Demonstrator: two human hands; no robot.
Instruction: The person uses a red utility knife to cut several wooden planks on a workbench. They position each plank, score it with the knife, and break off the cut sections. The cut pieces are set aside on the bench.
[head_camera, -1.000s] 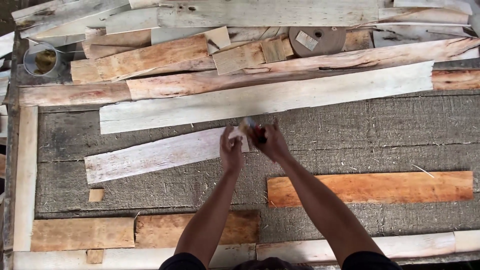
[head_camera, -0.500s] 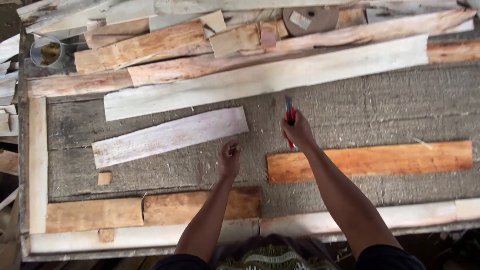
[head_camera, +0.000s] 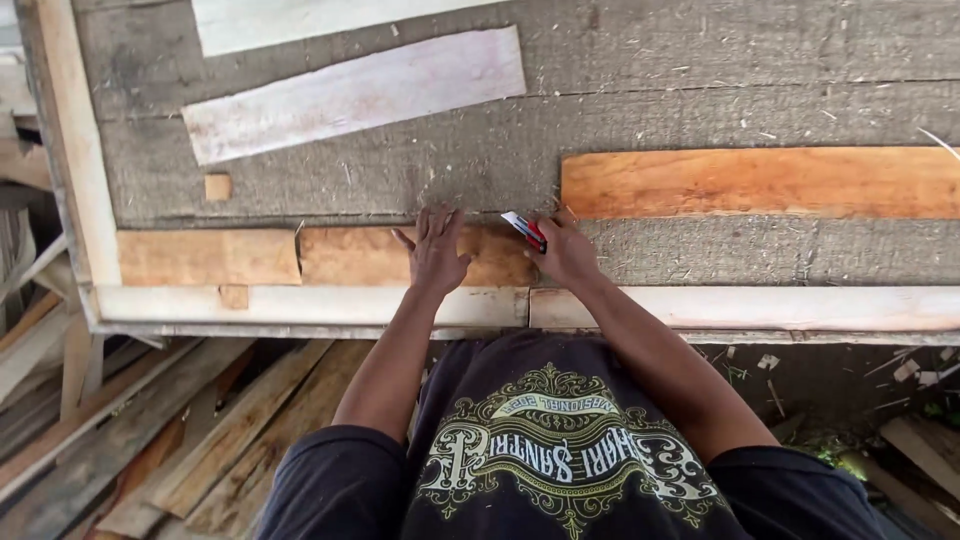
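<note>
**Brown board pinned flat at the near edge**

Brown board lies at the near edge of a rough grey tabletop strewn with sawdust, just behind a pale rail. Loose planks pile up on the ground below (outdoors, by the daylight). Its face is reddish-brown and mottled. The left hand presses flat on it, fingers spread. The right hand is closed around a red-and-silver cutter at the board's right end. An orange plank lies just beyond.
</note>
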